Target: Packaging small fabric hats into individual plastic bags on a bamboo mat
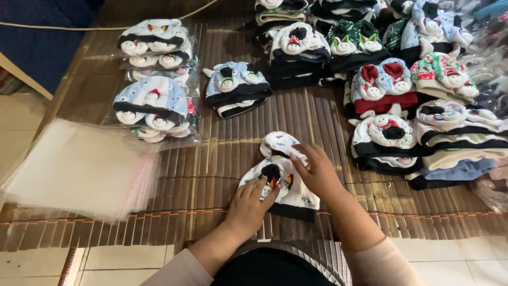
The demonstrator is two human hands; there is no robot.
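Note:
A white patterned baby hat with a black band (288, 196) lies on the brown slatted mat (222, 153) near its front edge. It has small plush ears and a little round face on top. My left hand (248, 204) rests on the hat's left side, fingers pressing by the face. My right hand (317, 169) pinches the hat's upper flap between thumb and fingers. A second white piece (280, 142) sits just behind it, touching the hat.
Bagged hats (153, 100) are stacked at the back left. A pile of clear plastic bags (79, 169) lies at the left. A loose blue hat (235, 85) sits mid-mat. Many stacked hats (402, 95) fill the right and back. Tiled floor shows below.

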